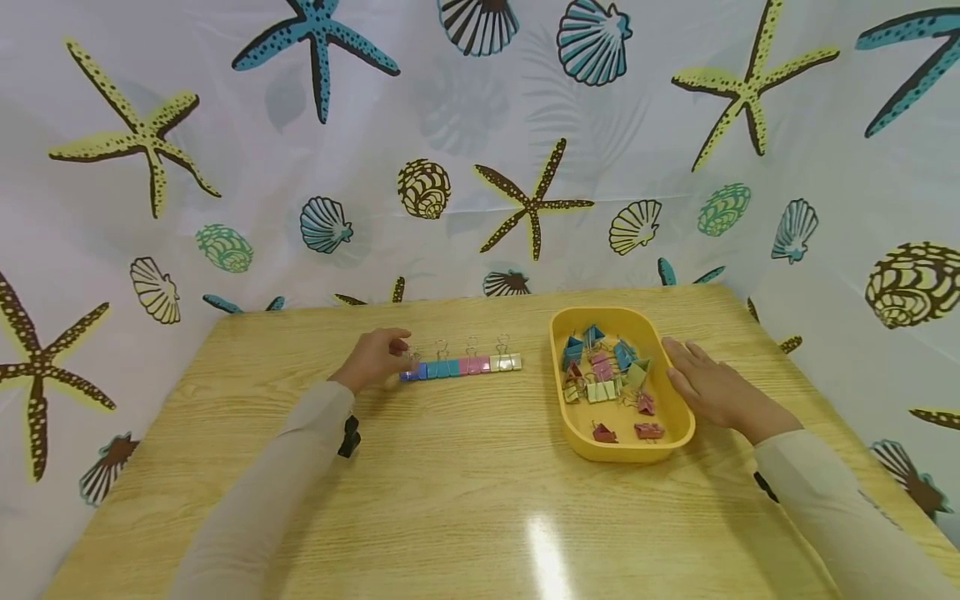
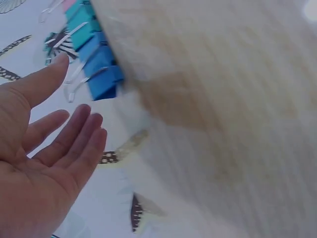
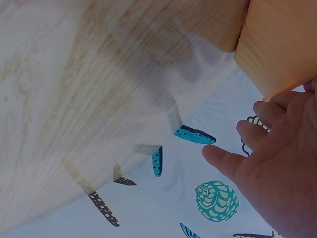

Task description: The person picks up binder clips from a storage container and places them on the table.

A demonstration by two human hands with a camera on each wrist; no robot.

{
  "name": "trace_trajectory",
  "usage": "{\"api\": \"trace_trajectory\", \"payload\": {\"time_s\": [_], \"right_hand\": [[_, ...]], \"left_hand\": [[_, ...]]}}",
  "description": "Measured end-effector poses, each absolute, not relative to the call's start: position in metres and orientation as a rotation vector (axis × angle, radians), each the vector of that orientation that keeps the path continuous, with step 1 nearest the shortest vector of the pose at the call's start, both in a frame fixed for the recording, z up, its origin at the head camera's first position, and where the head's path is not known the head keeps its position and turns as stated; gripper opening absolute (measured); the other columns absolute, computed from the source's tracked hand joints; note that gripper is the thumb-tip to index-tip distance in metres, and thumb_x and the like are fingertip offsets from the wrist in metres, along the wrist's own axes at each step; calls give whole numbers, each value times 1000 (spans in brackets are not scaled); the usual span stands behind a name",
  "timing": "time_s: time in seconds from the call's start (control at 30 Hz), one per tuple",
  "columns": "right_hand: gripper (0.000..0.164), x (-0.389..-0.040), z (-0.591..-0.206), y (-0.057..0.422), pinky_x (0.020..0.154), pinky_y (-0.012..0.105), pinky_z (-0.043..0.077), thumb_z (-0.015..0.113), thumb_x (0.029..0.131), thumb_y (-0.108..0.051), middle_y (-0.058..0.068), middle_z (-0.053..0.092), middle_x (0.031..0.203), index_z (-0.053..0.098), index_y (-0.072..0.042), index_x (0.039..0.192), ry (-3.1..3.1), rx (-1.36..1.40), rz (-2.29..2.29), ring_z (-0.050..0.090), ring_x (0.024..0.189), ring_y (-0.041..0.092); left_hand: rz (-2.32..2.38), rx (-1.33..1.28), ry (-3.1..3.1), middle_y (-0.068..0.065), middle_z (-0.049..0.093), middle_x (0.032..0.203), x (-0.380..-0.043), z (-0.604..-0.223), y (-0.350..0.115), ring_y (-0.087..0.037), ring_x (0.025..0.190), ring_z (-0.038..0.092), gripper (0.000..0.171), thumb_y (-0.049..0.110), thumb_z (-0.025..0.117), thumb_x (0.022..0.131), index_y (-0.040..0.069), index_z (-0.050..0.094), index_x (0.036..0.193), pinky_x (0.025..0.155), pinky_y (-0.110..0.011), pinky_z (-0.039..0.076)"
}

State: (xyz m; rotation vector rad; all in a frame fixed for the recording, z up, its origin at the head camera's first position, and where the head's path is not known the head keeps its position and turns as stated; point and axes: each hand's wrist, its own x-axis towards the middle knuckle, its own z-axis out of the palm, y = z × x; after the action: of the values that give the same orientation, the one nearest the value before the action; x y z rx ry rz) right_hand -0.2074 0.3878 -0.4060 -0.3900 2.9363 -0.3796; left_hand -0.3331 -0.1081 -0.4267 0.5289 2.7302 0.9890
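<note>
A row of binder clips lies on the table, wire handles up: blue [image 1: 415, 372] at the left end, then teal [image 1: 442, 369], pink [image 1: 474, 365] and pale yellow [image 1: 506, 362]. My left hand [image 1: 372, 358] is at the blue end. Its thumb and fingers are spread apart with nothing between them in the left wrist view, close beside the blue clips [image 2: 104, 79]. At the right side of a yellow bin [image 1: 615, 452], my right hand [image 1: 712, 390] has its fingers extended along the rim. In the right wrist view, fingertips of that hand [image 3: 282, 163] overlap the bin's wall [image 3: 277, 44].
Inside the bin lie loose binder clips, among them a pale one [image 1: 602, 391], a pink one [image 1: 602, 367] and several teal ones. The wooden table [image 1: 450, 500] meets a white cloth [image 1: 360, 158] with starfish and shells along its back and sides.
</note>
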Motion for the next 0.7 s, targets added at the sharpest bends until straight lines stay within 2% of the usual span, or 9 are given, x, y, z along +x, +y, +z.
{"api": "trace_trajectory", "payload": {"time_s": [0.13, 0.33, 0.47, 0.7], "right_hand": [[62, -208, -407, 388, 103, 73, 11, 23, 106, -38, 25, 10, 157, 8, 1, 153, 2936, -389, -380, 8, 142, 48], [62, -207, -408, 388, 103, 73, 13, 23, 106, -38, 25, 12, 156, 9, 1, 153, 2944, -394, -381, 9, 141, 49], [62, -207, -408, 387, 103, 73, 13, 23, 106, -38, 25, 12, 157, 9, 0, 153, 2945, -394, -383, 9, 141, 48], [62, -208, -407, 388, 103, 73, 9, 22, 106, -39, 24, 10, 157, 7, -1, 153, 2938, -381, -399, 7, 142, 47]], "left_hand": [[960, 582, 2790, -20, 59, 125, -329, -406, -97, -35, 116, 54, 50, 20, 67, 91, 0, 52, 135, 97, -48, 45], [854, 829, 2853, -8, 69, 101, -315, -374, -61, -23, 94, 63, 18, 17, 62, 95, 7, 70, 108, 85, -40, 51], [813, 1006, 2837, -1, 70, 94, -302, -357, -30, -15, 85, 63, 14, 18, 63, 94, 11, 73, 100, 79, -35, 52], [727, 1382, 2675, -1, 71, 100, -278, -334, 25, -12, 90, 65, 16, 16, 62, 95, 12, 74, 104, 81, -29, 52]]}}
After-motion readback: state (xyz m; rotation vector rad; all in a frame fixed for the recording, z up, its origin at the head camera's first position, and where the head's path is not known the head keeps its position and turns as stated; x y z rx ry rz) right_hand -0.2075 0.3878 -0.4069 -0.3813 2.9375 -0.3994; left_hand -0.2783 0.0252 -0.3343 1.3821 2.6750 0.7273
